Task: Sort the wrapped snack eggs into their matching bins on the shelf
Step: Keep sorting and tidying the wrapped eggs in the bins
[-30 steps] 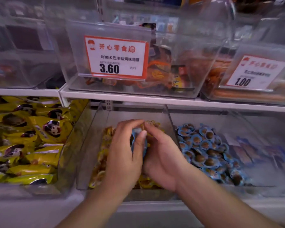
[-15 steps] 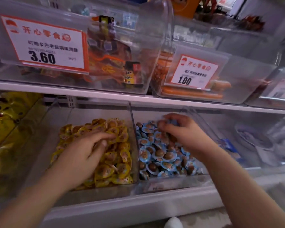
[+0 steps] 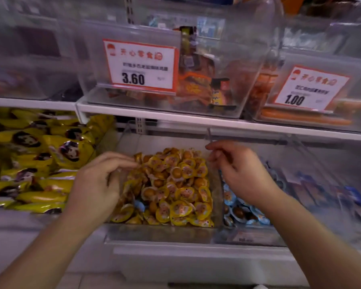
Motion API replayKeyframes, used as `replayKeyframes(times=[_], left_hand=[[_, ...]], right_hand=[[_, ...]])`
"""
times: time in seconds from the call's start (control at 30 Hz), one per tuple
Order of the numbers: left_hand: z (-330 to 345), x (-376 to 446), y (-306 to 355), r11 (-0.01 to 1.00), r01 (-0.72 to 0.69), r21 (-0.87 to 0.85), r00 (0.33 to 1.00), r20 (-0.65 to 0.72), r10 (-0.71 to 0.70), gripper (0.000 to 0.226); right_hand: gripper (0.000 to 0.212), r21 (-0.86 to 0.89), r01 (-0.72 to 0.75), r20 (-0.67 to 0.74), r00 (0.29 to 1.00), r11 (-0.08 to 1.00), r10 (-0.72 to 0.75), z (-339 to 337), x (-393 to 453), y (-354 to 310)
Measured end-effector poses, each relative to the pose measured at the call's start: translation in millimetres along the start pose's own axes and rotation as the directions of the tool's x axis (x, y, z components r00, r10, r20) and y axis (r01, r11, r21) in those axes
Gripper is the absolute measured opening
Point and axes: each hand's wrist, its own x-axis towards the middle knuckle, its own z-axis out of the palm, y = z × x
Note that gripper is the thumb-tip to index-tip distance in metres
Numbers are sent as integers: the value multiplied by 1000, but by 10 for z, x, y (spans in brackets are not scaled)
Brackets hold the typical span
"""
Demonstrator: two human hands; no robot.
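A clear bin [image 3: 163, 233] on the lower shelf holds several yellow-wrapped snack eggs [image 3: 175, 182]. One blue-wrapped egg [image 3: 139, 205] lies among them near the front left. The neighbouring bin on the right holds blue-wrapped eggs [image 3: 239, 213]. My left hand [image 3: 98, 182] hovers over the yellow bin's left edge, fingers loosely curved, fingertips touching the yellow eggs at the back left. My right hand [image 3: 238, 170] hangs above the divider between the two bins, its fingers loosely curled and holding nothing.
Yellow snack packets [image 3: 35, 163] fill the bin to the left. The upper shelf [image 3: 175, 118] carries clear bins with price tags 3.60 [image 3: 139, 65] and 1.00 [image 3: 308, 88]. Blue packets [image 3: 329, 192] lie at the far right.
My right hand has come back from over the blue eggs to the divider. My left hand has shifted to the yellow bin's left edge. The view has swung left.
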Motion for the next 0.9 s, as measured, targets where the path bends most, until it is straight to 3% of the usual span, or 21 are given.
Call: replayKeyframes(times=[0.13, 0.23, 0.3, 0.4, 0.5, 0.63, 0.77, 0.9], left_hand=[[-168, -108, -97, 996, 72, 45, 997, -37, -71, 61], [-223, -203, -177, 996, 73, 59, 997, 1, -73, 52], [-241, -243, -209, 995, 77, 57, 997, 23, -78, 46], [-267, -252, -251, 993, 118, 21, 991, 54, -119, 39], [-296, -225, -271, 990, 137, -16, 988, 72, -135, 35], [-318, -186, -271, 989, 144, -44, 986, 88, -140, 31], [-302, -167, -248, 989, 144, -42, 987, 84, -140, 29], [-291, -162, -236, 984, 172, -45, 983, 69, -169, 29]], right_hand=[[35, -40, 170, 304, 941, 985, -150, 638, -8, -505], [27, -78, 219, 589, 797, 973, -132, 1112, -40, -649], [34, -85, 199, 688, 721, 976, -87, 1341, -33, -678], [43, -87, 151, 752, 658, 985, -34, 1518, 79, -672], [48, -212, 220, 794, 607, 952, 36, 1620, 180, -606], [70, -355, 268, 806, 573, 896, 148, 1813, 210, -533], [74, -385, 306, 747, 657, 871, 100, 1919, 188, -501], [61, -242, 228, 716, 698, 943, 15, 1937, 176, -515]])
